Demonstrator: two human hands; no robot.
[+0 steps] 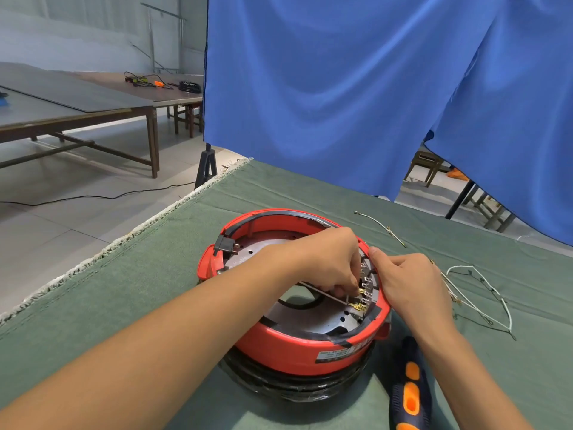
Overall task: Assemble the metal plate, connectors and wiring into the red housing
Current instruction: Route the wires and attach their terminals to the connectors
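Note:
The round red housing (288, 349) stands upside down on the green cloth, with the metal plate (313, 321) lying inside it. My left hand (328, 262) reaches into the housing and pinches a brass connector (359, 291) on a thin wire at the terminal block (369, 285) by the right wall. A second brass connector (356, 306) sits just below it. My right hand (409, 287) rests over the housing's right rim, fingers curled round the edge beside the terminals. A black socket (224, 245) is fitted at the left rim.
Loose white wires (477, 293) lie on the cloth to the right, another wire (381, 226) lies behind. A blue and orange screwdriver (410, 389) rests at front right. The green cloth (155, 274) ends at a frayed left edge. A blue curtain (341, 88) hangs behind.

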